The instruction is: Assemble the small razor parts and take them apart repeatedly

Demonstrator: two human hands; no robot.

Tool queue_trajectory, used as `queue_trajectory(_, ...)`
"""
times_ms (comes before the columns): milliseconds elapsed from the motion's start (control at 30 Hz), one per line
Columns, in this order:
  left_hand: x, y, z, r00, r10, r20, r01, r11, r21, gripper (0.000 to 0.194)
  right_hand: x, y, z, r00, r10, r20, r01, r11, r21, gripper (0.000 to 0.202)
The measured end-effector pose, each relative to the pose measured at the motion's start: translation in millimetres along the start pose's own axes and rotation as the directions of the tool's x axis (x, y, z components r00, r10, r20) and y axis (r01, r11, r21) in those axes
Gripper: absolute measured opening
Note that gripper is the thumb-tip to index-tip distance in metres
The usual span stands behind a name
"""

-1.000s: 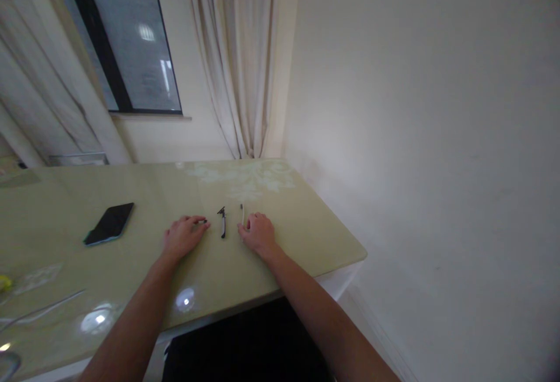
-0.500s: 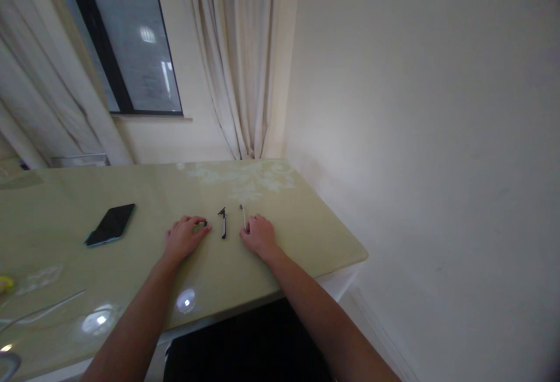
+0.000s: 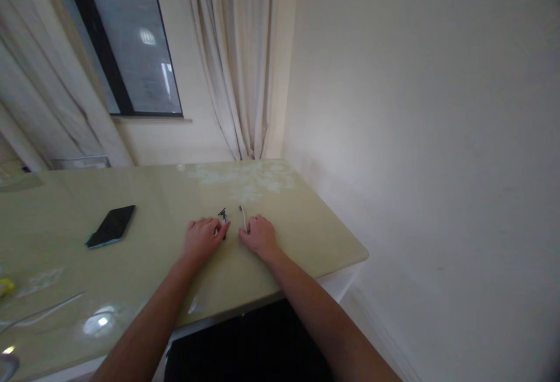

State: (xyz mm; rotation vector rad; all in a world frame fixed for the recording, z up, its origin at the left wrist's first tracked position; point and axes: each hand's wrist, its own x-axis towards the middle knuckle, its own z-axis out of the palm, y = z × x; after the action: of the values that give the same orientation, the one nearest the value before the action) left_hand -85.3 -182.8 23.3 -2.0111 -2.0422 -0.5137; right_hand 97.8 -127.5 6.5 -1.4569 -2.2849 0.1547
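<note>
My left hand rests on the table beside a razor with a dark head. Its thumb crosses in front of the razor's handle, of which a dark lower end shows below. The fingers are curled close to the thumb; what lies between them is hidden, and I cannot tell if they grip the razor. To the right, my right hand is closed at the near end of a slim white toothbrush with a dark head. The toothbrush lies pointing away from me, roughly parallel to the razor.
A black tablet-like device lies left on the glossy, pale green table. Farther left are a thin cable, clear plastic and a yellow item. A wall borders the table's right side; curtains hang behind.
My left hand has moved right to the razor, its fingers more closed. The small dark object between its fingers earlier is no longer visible. My right hand stays at the toothbrush.
</note>
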Motion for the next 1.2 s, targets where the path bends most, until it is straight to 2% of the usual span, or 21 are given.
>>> queue_trajectory(100, -0.5, 7.2, 3.3, 0.994, -0.020, 0.107, 0.023, 1.000, -0.020, 0.055, 0.3, 0.4, 1.0, 1.000, 0.013, -0.010, -0.013, 1.000, 0.015, 0.033)
queue_trajectory(267, -2.5, 3.3, 6.4, 0.966, -0.117, 0.232, 0.117, 0.993, 0.014, 0.057, 1.8, 1.7, 4.3, 0.998, 0.038, -0.048, -0.035, 0.997, 0.062, 0.031)
queue_trajectory(367, -2.5, 4.1, 5.8, 0.948, -0.118, 0.294, 0.118, 0.993, 0.020, 0.054, 2.8, 2.0, 5.3, 0.997, 0.046, -0.068, -0.039, 0.995, 0.097, 0.028)
queue_trajectory(500, -2.4, 6.4, 4.5, 0.953, -0.095, 0.287, 0.098, 0.995, 0.003, 0.049, 4.3, 2.6, 5.2, 0.995, 0.056, -0.088, -0.043, 0.989, 0.141, 0.025)
queue_trajectory(600, -1.9, 3.9, 4.0, 0.957, -0.118, 0.264, 0.129, 0.991, -0.027, 0.049, 5.5, 3.5, 3.2, 0.993, 0.037, -0.109, -0.018, 0.985, 0.172, 0.024)
queue_trajectory(733, -1.2, -0.6, 3.2, 0.974, -0.155, 0.166, 0.167, 0.984, -0.066, 0.049, 7.1, 4.5, -0.3, 0.986, -0.002, -0.168, 0.037, 0.978, 0.207, 0.025)
queue_trajectory(800, -2.2, 0.6, 2.9, 0.992, -0.123, 0.039, 0.126, 0.990, -0.067, 0.049, 7.7, 4.9, -0.8, 0.979, -0.023, -0.205, 0.073, 0.968, 0.241, 0.027)
queue_trajectory(867, -4.2, 4.8, 3.6, 0.994, -0.017, -0.108, 0.010, 0.998, -0.058, 0.048, 8.0, 5.4, -0.5, 0.970, -0.046, -0.237, 0.117, 0.949, 0.294, 0.032)
queue_trajectory(967, -7.6, 13.5, 7.1, 0.947, 0.210, -0.243, -0.223, 0.975, -0.027, 0.046, 6.7, 5.8, 0.2, 0.955, -0.108, -0.276, 0.220, 0.882, 0.417, 0.040)
queue_trajectory(1033, -9.1, 18.0, 10.6, 0.912, 0.314, -0.264, -0.330, 0.944, -0.016, 0.043, 4.9, 5.3, 0.3, 0.947, -0.153, -0.283, 0.287, 0.802, 0.524, 0.044)
queue_trajectory(1100, -9.6, 20.0, 13.7, 0.893, 0.370, -0.258, -0.389, 0.921, -0.025, 0.043, 3.3, 3.9, 0.7, 0.950, -0.172, -0.260, 0.301, 0.718, 0.628, 0.046)
queue_trajectory(1200, -9.2, 18.6, 16.6, 0.900, 0.373, -0.225, -0.403, 0.909, -0.104, 0.038, 2.6, 1.0, 1.4, 0.970, -0.136, -0.199, 0.240, 0.633, 0.736, 0.048)
